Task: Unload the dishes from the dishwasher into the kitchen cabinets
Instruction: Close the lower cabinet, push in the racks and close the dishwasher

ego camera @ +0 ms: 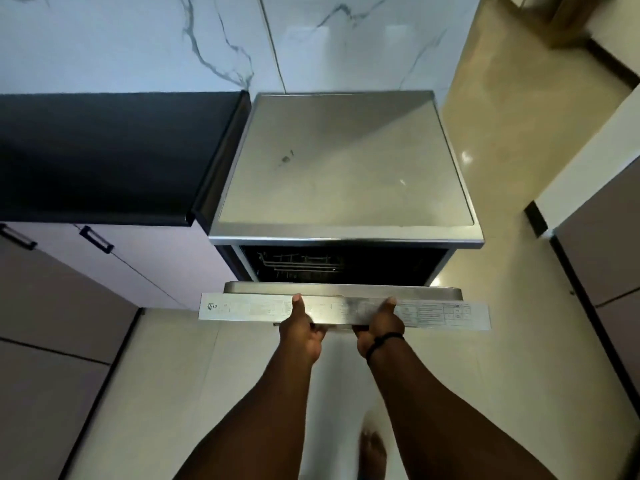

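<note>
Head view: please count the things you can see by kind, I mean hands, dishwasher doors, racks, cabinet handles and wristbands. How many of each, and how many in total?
Hands: 2, left and right, both gripping the door
Door: 1, partly open
Rack: 1, only part shows, no dishes visible on it
Cabinet handles: 2
Wristband: 1
Total: 7

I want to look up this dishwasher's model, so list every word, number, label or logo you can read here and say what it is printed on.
"13", after a small logo too blurred to name: left end of the dishwasher door's top edge, which the left hand and right hand grip.
Control markings along the middle of that edge: too small and blurred to read.
Sticker with a table at its right end: text unreadable.
No other text visible.
</note>
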